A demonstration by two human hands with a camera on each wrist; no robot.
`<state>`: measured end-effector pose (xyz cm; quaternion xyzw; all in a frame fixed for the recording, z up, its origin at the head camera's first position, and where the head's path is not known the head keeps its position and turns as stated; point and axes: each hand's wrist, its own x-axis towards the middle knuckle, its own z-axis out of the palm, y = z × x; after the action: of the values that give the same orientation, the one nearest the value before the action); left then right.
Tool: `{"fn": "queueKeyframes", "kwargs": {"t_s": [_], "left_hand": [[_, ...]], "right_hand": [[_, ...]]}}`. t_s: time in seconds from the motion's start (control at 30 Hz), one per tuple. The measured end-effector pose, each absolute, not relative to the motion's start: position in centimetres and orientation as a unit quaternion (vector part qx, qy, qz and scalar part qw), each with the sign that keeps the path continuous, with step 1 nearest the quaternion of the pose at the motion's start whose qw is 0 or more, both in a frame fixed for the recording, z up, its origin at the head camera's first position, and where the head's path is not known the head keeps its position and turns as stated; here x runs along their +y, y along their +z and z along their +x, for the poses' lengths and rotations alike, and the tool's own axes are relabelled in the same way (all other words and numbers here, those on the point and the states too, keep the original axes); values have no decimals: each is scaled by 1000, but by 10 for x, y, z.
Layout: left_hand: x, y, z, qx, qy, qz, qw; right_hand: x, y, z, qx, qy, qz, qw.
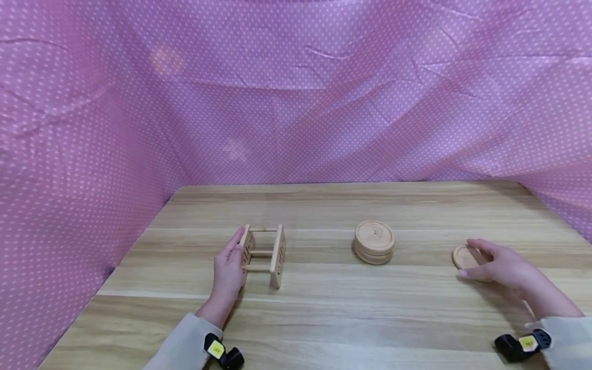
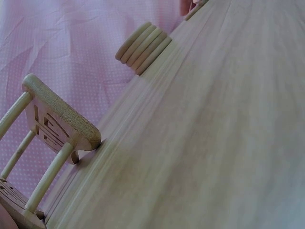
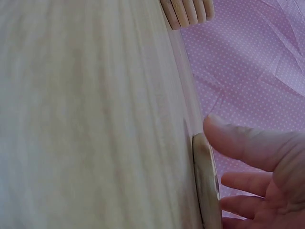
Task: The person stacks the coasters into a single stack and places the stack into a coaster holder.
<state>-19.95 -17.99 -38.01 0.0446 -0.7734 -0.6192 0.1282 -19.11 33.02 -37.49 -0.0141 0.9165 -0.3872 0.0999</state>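
My left hand [image 1: 227, 264] lies along the outer side of a wooden coaster holder [image 1: 277, 257], fingers stretched out against its left panel. The holder has two slotted side panels joined by round rods and stands on the table. At the right, my right hand [image 1: 504, 264] reaches over a single round wooden coaster [image 1: 462, 257] lying flat. Its thumb and fingers are spread across the coaster; in the right wrist view the thumb tip is right at the edge of the coaster [image 3: 206, 176]. Between the hands sits a stack of wooden coasters [image 1: 374, 239], the top one engraved.
The wooden tabletop [image 1: 333, 318] carries all these things. Pink dotted cloth [image 1: 277, 103] hangs behind the table's back edge and along its sides. Each wrist wears a small black camera [image 1: 511, 348] with a yellow label.
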Motion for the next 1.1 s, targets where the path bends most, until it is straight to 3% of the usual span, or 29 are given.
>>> {"fn": "queueKeyframes", "kwargs": {"t_s": [1.1], "left_hand": [[-176,-384,-192,-776,-616,54,129]], "right_hand": [[335,-377,-194,922,-371,5,114]]}}
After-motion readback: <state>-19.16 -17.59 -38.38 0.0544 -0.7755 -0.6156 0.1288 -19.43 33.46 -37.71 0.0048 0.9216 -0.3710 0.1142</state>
